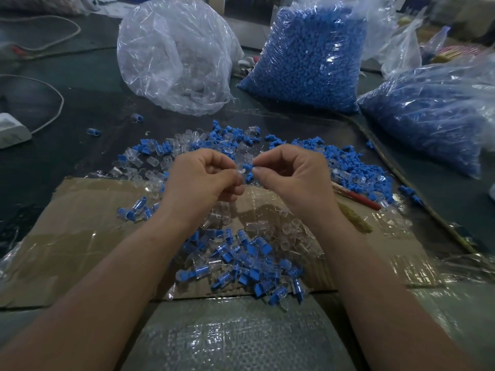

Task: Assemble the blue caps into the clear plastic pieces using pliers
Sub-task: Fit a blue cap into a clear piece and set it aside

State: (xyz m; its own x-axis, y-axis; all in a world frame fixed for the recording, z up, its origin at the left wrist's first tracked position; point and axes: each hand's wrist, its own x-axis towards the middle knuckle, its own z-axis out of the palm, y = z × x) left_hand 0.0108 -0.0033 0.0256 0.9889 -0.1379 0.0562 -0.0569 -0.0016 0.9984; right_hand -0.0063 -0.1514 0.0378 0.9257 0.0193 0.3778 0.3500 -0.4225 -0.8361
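Note:
My left hand (198, 180) pinches a small clear plastic piece (240, 168) between thumb and fingers. My right hand (292, 178) pinches a blue cap (248, 167) and holds it against the clear piece's open end. Both hands hover above the cardboard sheet (80, 231). Beyond them lies a loose heap of blue caps and clear pieces (203, 145). Closer to me sits a pile of joined clear-and-blue parts (246, 261). Red-handled pliers (359, 199) lie to the right of my right wrist, partly under loose parts.
A crumpled clear bag of clear pieces (176, 54) stands at the back. Two bags packed with blue caps (310, 54) (428, 113) stand back right. A white cord (53, 108) and white block (13, 129) lie far left. Shiny woven sheeting (241, 336) covers the near edge.

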